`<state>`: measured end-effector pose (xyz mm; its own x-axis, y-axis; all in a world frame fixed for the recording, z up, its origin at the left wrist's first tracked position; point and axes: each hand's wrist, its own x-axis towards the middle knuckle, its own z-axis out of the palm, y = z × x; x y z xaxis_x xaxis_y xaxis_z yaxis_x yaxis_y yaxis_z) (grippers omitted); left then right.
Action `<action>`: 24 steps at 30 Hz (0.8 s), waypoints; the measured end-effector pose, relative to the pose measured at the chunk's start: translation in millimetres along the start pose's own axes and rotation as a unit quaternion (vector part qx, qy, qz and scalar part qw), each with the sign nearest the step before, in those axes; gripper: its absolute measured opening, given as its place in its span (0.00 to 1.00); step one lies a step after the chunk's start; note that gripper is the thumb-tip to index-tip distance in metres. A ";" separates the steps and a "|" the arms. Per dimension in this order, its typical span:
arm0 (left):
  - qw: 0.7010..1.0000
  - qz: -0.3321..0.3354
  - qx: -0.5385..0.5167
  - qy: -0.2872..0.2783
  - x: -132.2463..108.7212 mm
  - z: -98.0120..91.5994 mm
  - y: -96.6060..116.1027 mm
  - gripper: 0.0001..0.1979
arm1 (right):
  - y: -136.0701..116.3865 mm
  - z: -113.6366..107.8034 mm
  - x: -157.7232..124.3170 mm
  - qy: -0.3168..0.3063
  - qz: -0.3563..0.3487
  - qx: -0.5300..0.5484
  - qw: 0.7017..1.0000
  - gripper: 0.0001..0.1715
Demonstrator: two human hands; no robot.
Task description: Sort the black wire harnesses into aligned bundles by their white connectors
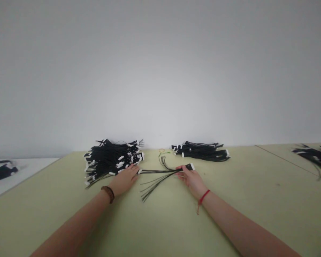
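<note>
My right hand (192, 180) lies on the pale green tabletop (256, 203) and grips the black end of a wire harness (160, 172), near its white connector (192, 166). The harness runs left to another white connector (139, 171), just by the fingertips of my left hand (124, 179). That hand rests palm down against a large heap of black wire harnesses with white connectors (111, 160). Loose thin wire ends (149, 189) fan out below the harness.
A smaller stack of black harnesses (200, 151) lies at the table's back edge, against a white wall (160, 78). Between the stacks are a small orange loop (162, 150) and a green item (166, 152). More harnesses lie on neighbouring surfaces (312, 155) (1, 173).
</note>
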<state>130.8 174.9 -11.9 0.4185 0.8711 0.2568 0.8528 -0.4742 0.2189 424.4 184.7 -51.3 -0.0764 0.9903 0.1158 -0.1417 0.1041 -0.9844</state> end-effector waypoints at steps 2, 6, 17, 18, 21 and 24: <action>1.000 0.004 0.014 -0.009 2.1 0.5 -10.9 0.18 | -0.4 -1.2 0.8 -0.001 0.001 0.013 1.000 0.18; 1.000 0.010 0.023 -0.014 6.2 0.1 -12.2 0.15 | -1.5 2.5 -8.7 -0.023 -0.009 -0.003 1.000 0.18; 0.998 0.005 -0.057 0.017 5.3 -23.6 -17.8 0.13 | -15.5 14.1 -26.6 -0.113 -0.103 -0.171 0.973 0.16; 0.998 0.006 -0.066 0.016 4.7 -23.4 -16.4 0.13 | -23.6 13.6 -29.1 -0.103 -0.127 -0.185 0.969 0.16; 0.995 0.017 -0.097 -0.003 4.7 -24.6 -5.7 0.12 | -62.7 10.8 -38.8 -0.057 -0.207 -0.219 0.952 0.18; 0.990 0.022 -0.137 0.012 6.9 -38.5 21.9 0.12 | -117.3 11.6 -51.3 -0.055 -0.263 -0.263 0.927 0.17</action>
<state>140.3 165.7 30.9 0.4434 0.8468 0.2938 0.7154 -0.5319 0.4531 433.5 120.6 59.8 -0.2378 0.7781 0.5814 0.3100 0.6281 -0.7137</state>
